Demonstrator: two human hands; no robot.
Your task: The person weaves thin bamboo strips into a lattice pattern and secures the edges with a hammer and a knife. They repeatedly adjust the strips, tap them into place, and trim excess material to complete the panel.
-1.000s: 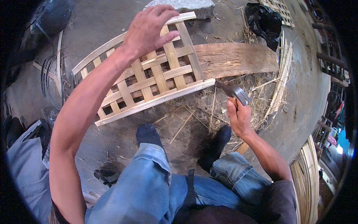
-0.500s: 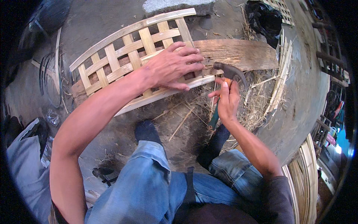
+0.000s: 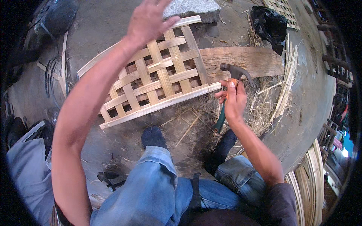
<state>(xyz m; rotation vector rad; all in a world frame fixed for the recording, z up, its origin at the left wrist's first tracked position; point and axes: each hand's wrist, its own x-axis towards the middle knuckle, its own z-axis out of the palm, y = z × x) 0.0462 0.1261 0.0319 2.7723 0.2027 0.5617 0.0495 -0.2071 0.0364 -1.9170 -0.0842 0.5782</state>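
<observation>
The floor (image 3: 307, 96) is a bare, dull grey-brown surface, worn and dusty, with pale shavings (image 3: 260, 109) scattered in a loose heap right of centre. A wooden lattice (image 3: 161, 66) of flat woven strips lies aslant across the upper centre of the frame, partly over a rough brown board (image 3: 245, 60) that reaches out to the right of it. At the top centre, the left hand (image 3: 151, 22) is released, thumb spread wide and holding nothing that shows; it is blurred and cut by the frame's edge, and whether it touches the lattice's upper rail I cannot tell. Right of centre, the right hand (image 3: 234, 100) grasps a claw hammer (image 3: 236, 71) by its orange and green handle, close under the head, just beside the end of the lattice's lower rail. A pale stone block (image 3: 194, 9) sits at the top, with a black plastic bag (image 3: 269, 26) to its right and another lattice (image 3: 283, 14) in the upper right corner. Long thin strips (image 3: 284, 84) lie below the bag, and a thicker stack of slats (image 3: 311, 180) fills the lower right. Grey cloth (image 3: 28, 165) is heaped at lower left; a bright light (image 3: 345, 152) glares at the far right.
</observation>
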